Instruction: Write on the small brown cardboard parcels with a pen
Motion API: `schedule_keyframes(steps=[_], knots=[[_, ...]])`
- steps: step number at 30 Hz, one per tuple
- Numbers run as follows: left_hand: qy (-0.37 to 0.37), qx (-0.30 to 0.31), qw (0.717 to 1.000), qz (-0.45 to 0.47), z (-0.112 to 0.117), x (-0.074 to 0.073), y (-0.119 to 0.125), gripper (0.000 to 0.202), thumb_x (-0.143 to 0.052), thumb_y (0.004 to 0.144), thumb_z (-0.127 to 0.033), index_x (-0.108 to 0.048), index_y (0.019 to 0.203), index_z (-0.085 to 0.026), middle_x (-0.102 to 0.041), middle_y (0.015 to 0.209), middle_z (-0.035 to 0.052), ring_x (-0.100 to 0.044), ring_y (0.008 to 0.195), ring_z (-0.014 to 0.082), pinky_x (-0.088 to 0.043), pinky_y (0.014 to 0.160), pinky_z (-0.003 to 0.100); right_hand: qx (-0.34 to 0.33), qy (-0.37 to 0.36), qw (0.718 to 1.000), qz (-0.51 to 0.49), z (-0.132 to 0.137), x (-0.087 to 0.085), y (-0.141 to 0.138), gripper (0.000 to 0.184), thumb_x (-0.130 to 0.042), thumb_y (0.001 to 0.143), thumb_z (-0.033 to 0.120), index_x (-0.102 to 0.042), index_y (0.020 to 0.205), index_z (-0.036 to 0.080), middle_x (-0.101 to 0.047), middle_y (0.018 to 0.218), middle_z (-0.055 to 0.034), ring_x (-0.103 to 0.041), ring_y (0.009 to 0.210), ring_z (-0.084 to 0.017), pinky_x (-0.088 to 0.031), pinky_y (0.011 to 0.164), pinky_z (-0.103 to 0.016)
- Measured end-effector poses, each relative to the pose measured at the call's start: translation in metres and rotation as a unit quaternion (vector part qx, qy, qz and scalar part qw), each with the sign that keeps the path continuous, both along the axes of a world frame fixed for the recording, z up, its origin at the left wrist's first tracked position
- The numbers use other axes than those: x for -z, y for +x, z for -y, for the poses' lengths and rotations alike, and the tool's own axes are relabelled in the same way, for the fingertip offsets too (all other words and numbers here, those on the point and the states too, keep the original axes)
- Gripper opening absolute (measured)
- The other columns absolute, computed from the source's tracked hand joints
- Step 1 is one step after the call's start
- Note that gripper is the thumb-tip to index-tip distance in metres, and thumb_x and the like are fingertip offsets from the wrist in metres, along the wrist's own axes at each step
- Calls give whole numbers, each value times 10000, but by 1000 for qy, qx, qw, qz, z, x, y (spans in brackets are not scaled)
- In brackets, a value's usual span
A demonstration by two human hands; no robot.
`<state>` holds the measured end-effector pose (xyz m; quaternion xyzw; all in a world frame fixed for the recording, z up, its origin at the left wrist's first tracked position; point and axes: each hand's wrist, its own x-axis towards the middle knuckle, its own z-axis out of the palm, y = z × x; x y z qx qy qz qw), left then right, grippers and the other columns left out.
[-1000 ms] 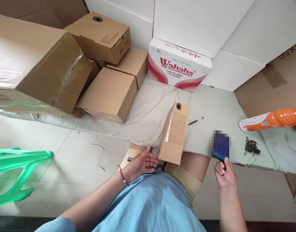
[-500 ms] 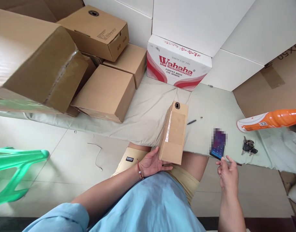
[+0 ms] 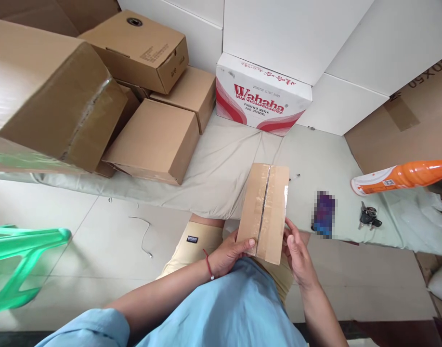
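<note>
A small cardboard box (image 3: 264, 212) with a taped seam facing up rests on my lap at the edge of the pale cloth. My left hand (image 3: 230, 253) grips its near left corner, thumb on top. My right hand (image 3: 296, 250) holds its right side with fingers curled against the edge. A phone (image 3: 324, 220) lies on the cloth to the right of the box, apart from both hands. A pen (image 3: 295, 177) lies just beyond the box.
Several brown cardboard boxes (image 3: 152, 140) are stacked at the left, and a red-and-white Wahaha box (image 3: 262, 94) stands at the back. Keys (image 3: 367, 216) and an orange bottle (image 3: 401, 176) lie at the right. A green plastic stool (image 3: 22, 255) stands on the floor at left.
My right hand let go of the phone, which now lies on the cloth, and moved onto the box. The box turned so its taped seam faces up, held by both hands.
</note>
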<state>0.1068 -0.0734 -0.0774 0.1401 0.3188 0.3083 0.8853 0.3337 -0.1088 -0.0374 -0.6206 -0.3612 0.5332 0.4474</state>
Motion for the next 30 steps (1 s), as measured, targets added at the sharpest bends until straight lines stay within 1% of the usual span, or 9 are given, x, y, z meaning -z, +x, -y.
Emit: schedule_keyframes(steps=[3, 6, 11, 14, 17, 19, 24, 28, 30], knots=[[18, -37, 998, -58, -2, -9, -4, 890, -1017, 696, -561, -672, 1425, -183, -748, 1387, 191, -689, 1325, 391, -533, 1108, 508, -47, -20, 997, -52, 7, 4, -13, 834, -708, 976, 694, -437, 1665, 311, -607, 1628, -129, -575, 1523, -294, -484, 1253, -485], [40, -55, 992, -107, -4, -11, -8, 779, -1003, 730, -530, -696, 1354, -178, -750, 1370, 183, -674, 1329, 398, -530, 1103, 504, -62, -21, 995, -81, 9, 1, -25, 929, -805, 918, 661, -390, 1674, 316, -532, 1691, -136, -554, 1542, -306, -458, 1282, -505], [62, -55, 985, -149, -2, -8, -9, 761, -1034, 690, -475, -691, 1306, -188, -747, 1339, 171, -657, 1319, 394, -518, 1094, 474, 2, -34, 997, -72, 6, 5, -42, 861, -882, 891, 544, -461, 1599, 292, -593, 1635, -113, -589, 1500, -277, -445, 1297, -479], [74, -23, 985, -151, -2, -9, -12, 781, -1013, 696, -562, -678, 1292, -185, -725, 1335, 174, -645, 1292, 372, -529, 1020, 428, 56, -46, 991, -110, 4, 7, -46, 801, -902, 870, 524, -535, 1537, 272, -686, 1530, -100, -663, 1402, -276, -547, 1203, -463], [89, 36, 986, -139, -3, -15, -20, 824, -942, 717, -712, -661, 1286, -187, -707, 1277, 147, -643, 1190, 303, -525, 897, 358, 105, -61, 980, -157, 2, 5, -40, 727, -931, 829, 509, -640, 1447, 262, -773, 1375, -86, -769, 1166, -272, -687, 913, -399], [92, 52, 985, -135, -3, -18, -25, 797, -906, 731, -757, -669, 1246, -197, -698, 1177, 100, -637, 1088, 246, -513, 866, 333, 133, -58, 973, -179, 0, 1, -33, 653, -942, 810, 499, -712, 1371, 255, -807, 1290, -80, -793, 1038, -261, -700, 752, -358], [58, 31, 979, -191, -6, -16, -35, 637, -940, 694, -703, -681, 970, -191, -634, 914, 7, -601, 867, 159, -478, 791, 293, 212, -9, 954, -211, -14, -12, 0, 484, -963, 776, 442, -799, 1198, 271, -851, 1131, -39, -805, 921, -215, -688, 637, -293], [37, 6, 973, -229, -10, -10, -48, 566, -973, 660, -597, -674, 913, -188, -631, 841, -11, -598, 796, 142, -462, 743, 280, 271, 60, 941, -192, -42, -25, 50, 498, -958, 750, 433, -781, 1188, 277, -847, 1128, -24, -803, 865, -202, -674, 568, -282], [31, -5, 969, -243, -13, -8, -59, 534, -977, 654, -553, -687, 909, -184, -654, 835, -6, -608, 784, 142, -465, 740, 282, 296, 77, 937, -170, -63, -31, 81, 458, -918, 777, 444, -768, 1171, 264, -837, 1046, -5, -778, 767, -188, -646, 497, -281]])
